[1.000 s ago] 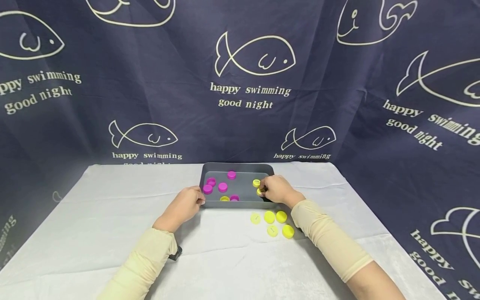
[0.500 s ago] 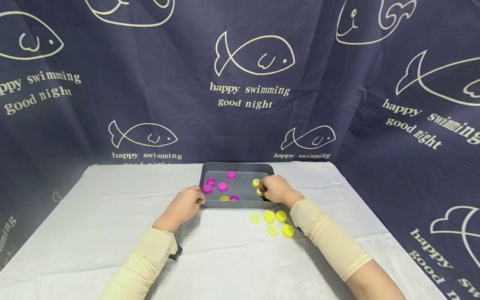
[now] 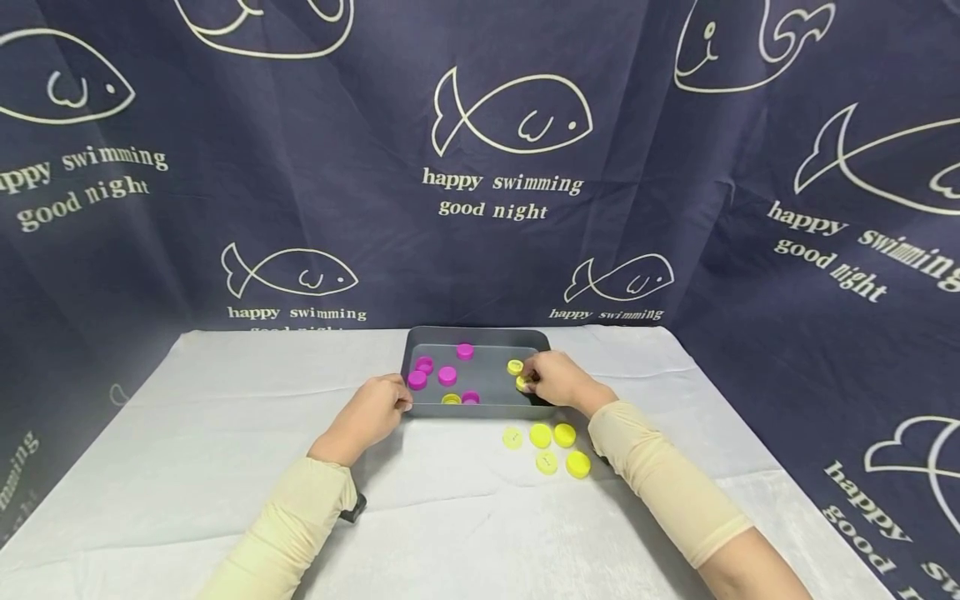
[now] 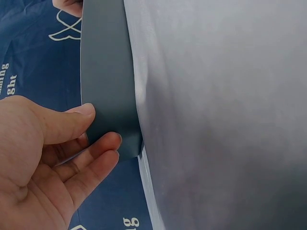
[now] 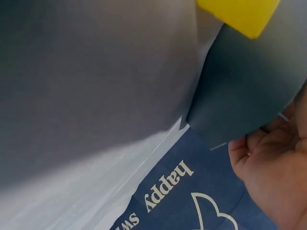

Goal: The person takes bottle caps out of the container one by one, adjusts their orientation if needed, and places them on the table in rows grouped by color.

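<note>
A dark grey rectangular tray point(image 3: 480, 411) lies at the back of the table. My left hand point(image 3: 378, 408) grips its left front corner; in the left wrist view the thumb rests at the rim and fingers point(image 4: 103, 146) press the outer wall. My right hand point(image 3: 558, 379) reaches over the tray's right side, and its fingertips pinch a yellow bottle cap point(image 3: 521, 383), partly hidden by them. Just behind that lies another yellow cap point(image 3: 514, 367). Several magenta caps point(image 3: 447, 376) are spread over the tray's left half, with one yellow cap point(image 3: 451, 399) near the front wall.
In front of the tray, several yellow caps point(image 3: 540, 435) lie on the white cloth of the table point(image 3: 450, 517), beneath my right forearm's inner side. A navy curtain point(image 3: 480, 275) with fish drawings hangs close behind the tray and along both sides.
</note>
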Tool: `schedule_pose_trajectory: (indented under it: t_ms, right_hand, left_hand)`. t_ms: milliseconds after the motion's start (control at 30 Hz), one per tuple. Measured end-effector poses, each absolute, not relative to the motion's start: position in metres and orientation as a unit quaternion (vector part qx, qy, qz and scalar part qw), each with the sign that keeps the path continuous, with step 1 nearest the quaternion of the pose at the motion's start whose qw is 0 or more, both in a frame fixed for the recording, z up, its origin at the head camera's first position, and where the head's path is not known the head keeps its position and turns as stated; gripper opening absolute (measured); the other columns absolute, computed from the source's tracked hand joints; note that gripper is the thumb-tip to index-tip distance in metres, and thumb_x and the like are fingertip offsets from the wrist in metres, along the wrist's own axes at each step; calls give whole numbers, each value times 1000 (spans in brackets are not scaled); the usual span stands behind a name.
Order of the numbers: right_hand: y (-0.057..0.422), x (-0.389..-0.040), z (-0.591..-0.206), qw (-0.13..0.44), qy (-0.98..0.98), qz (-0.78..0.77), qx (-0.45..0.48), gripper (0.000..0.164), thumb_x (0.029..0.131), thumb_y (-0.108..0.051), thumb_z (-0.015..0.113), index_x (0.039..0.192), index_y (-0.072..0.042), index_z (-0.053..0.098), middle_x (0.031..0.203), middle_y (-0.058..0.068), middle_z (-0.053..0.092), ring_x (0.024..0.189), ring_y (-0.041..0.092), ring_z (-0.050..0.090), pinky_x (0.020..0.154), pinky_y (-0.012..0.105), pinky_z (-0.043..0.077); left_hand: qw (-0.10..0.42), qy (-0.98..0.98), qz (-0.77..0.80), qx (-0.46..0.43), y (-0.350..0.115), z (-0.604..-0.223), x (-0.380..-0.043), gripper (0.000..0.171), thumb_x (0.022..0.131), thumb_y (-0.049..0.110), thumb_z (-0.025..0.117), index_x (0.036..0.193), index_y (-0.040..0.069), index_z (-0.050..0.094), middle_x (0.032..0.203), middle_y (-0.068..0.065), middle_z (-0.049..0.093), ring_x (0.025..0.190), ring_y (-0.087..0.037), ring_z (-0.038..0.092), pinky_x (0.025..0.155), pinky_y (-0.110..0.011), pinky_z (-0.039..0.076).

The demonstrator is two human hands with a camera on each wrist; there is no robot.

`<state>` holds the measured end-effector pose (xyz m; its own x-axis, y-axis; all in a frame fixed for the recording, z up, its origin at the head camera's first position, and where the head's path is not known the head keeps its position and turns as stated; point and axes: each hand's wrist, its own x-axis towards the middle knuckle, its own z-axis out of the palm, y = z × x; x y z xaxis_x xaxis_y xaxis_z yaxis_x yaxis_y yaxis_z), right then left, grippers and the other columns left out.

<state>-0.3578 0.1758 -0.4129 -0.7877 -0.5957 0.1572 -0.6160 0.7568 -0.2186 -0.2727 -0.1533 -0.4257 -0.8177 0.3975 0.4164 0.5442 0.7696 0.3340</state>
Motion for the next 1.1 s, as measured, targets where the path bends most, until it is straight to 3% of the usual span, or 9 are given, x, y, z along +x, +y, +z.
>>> schedule_pose_trajectory:
  t_ms: [267,533,867,1100]
  right_hand:
    - [189,-353,-412,70,-914,241,319,17,82,-5,78,98,-1,75,88,3,68,77,12,62,70,28,55]
    - [202,-347,-417,78,-879,364,298,23,82,-3,79,104,0,75,95,6,68,83,15,62,73,24,55]
    - [202,-315,-401,76,-845,439,295,27,82,5,75,108,9,72,104,20,67,92,35,64,81,32,58]
    - [203,-297,-406,51,-840,438,316,24,81,0,79,105,-1,76,102,9,68,84,12,61,72,21,54]
  left_hand:
    - [162,-925,-226,-260,-153,-426,-273,15,82,-10,68,77,2,74,76,4,56,71,-10,54,70,-29,54]
    - [161,-926,-228,-256,-153,-426,-273,16,80,-11,67,77,2,74,76,4,56,71,-10,53,70,-28,54]
    - [164,-925,-233,-253,-152,-426,-272,15,80,-12,68,77,2,74,76,4,57,72,-10,55,70,-28,55]
    - [163,-925,-233,-253,-152,-425,-272,15,80,-11,68,79,2,75,77,3,59,74,-12,58,73,-29,57]
